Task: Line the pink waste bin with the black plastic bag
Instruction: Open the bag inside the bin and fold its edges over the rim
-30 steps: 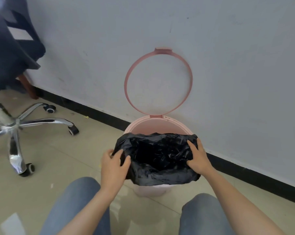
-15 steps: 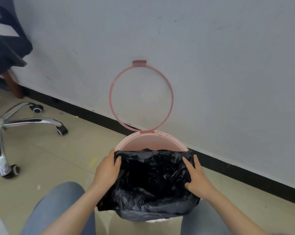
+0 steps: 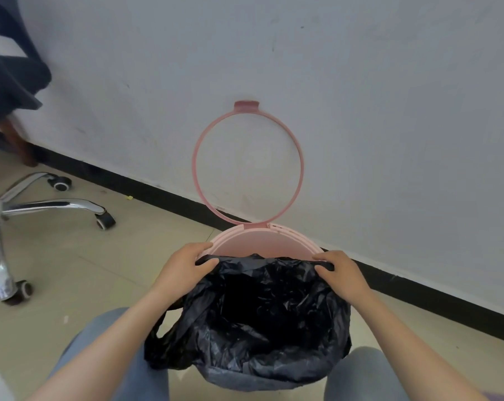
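Two hands worked the mouth of the black plastic bag (image 3: 262, 319) over the pink waste bin (image 3: 262, 244), seen from above in the lower centre of the frame. At far left, a chrome chair base (image 3: 42, 206) on castors stood on the tiled floor (image 3: 80, 264), well apart from the work. The left hand (image 3: 184, 270) pinched the bag's left edge between thumb and fingers at the bin's left rim, presumably to hold that side stretched. A loose handle loop (image 3: 161, 325) of the bag hung outside, below this hand. The bag's near portion already draped over the front of the bin, while its far edge ran slack across the opening, leaving the rear rim bare. The pink retaining ring (image 3: 197, 146) stood hinged upright against the wall (image 3: 389, 111), apparently kept clear so the film could be folded over first. The right hand (image 3: 340, 273) pinched the right edge likewise, at the right rim. The likely next step was drawing the far edge over the back rim.
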`<state>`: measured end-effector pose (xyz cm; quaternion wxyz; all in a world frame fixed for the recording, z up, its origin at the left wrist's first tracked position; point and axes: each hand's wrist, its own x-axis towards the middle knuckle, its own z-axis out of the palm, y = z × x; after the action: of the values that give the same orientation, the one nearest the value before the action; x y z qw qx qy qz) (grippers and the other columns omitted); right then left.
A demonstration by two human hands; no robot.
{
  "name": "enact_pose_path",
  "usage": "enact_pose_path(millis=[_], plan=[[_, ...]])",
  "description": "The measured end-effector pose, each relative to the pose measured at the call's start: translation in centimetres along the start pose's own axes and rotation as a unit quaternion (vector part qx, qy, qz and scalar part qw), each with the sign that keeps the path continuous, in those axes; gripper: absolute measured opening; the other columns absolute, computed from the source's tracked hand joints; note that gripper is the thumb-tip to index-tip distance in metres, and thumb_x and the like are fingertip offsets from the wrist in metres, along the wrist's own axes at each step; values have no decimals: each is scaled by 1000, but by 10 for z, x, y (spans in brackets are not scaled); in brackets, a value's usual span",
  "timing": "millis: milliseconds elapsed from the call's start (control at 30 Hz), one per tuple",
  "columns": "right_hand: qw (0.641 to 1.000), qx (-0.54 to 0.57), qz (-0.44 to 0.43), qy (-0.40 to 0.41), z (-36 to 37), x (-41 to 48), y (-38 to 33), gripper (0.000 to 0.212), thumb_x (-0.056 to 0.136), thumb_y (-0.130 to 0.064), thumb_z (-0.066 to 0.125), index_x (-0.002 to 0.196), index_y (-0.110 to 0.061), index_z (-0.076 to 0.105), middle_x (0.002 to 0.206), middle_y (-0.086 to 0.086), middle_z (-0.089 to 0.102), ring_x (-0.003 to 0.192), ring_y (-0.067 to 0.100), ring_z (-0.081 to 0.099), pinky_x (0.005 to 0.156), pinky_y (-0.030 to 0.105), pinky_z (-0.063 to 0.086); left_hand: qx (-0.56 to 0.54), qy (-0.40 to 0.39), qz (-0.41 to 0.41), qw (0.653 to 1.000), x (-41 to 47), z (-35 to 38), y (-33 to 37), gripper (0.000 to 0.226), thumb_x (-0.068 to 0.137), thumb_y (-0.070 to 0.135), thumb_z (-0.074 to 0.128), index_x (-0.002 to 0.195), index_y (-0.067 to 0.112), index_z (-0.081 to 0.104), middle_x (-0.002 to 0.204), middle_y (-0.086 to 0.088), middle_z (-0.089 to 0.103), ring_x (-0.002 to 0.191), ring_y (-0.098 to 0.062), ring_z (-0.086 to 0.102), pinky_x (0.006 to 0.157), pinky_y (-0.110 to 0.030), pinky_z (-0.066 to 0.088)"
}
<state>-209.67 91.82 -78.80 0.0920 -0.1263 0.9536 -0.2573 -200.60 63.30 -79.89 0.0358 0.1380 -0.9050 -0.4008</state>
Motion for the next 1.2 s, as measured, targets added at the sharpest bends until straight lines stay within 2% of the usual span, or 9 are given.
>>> enact_pose_path(millis=[133,333,567,700,833,933,1033,1133,1200], plan=[[999,-24,9,24,2,7,-2,16,85,-8,57,88,-12,71,104,8,67,97,23,59,76,30,45,2,57,37,998,5,5,-1,21,86,13,60,105,13,68,116,-6,65,106,-21,57,87,-21,35],[999,-19,29,31,2,12,0,26,89,-17,56,114,-18,59,121,8,58,107,26,55,88,35,44,-29,64,30,997,15,-3,-6,14,81,8,64,91,10,73,95,-2,69,87,-14,59,82,-21,39],[994,4,34,100,8,26,-9,10,87,-13,57,84,-13,66,91,4,63,83,23,57,70,32,44,-217,31,-75,973,20,-20,-18,20,79,7,67,68,24,73,55,17,70,54,2,65,48,-5,45],[979,147,86,111,11,48,-15,15,84,-9,59,71,-18,61,76,-1,61,78,19,55,69,27,37,-288,14,-125,949,31,-24,-21,17,83,11,63,73,20,74,58,11,73,56,-4,68,48,-11,49],[967,199,124,104,15,74,-19,16,83,-11,60,70,-19,63,75,0,62,76,20,57,69,28,40,-320,52,-155,933,45,-14,-23,13,85,13,61,85,6,72,72,0,70,69,-16,64,66,-25,50],[969,183,127,108,20,92,-21,12,83,-13,59,72,-18,62,78,-1,61,63,13,54,57,26,39,-333,84,-162,925,55,-6,-21,20,85,12,61,68,14,71,74,-5,67,74,-21,59,76,-32,47],[969,178,137,101,23,103,-21,14,84,-13,58,70,-17,61,71,-3,58,59,9,50,58,28,37,-324,106,-165,926,62,0,-22,23,85,12,61,63,15,67,77,-9,63,75,-20,54,69,-31,44],[961,205,173,66,24,111,-19,24,84,-7,56,61,-12,56,65,2,56,62,19,50,65,29,39,-288,104,-176,936,64,7,-29,19,84,8,61,65,10,65,78,-10,62,76,-19,52,69,-29,42],[943,250,217,32,23,117,-19,21,82,0,56,62,-7,50,67,9,52,67,20,47,63,33,35,-235,74,-187,951,63,12,-36,24,82,4,60,59,10,64,64,-6,63,69,-17,53,63,-21,43]])
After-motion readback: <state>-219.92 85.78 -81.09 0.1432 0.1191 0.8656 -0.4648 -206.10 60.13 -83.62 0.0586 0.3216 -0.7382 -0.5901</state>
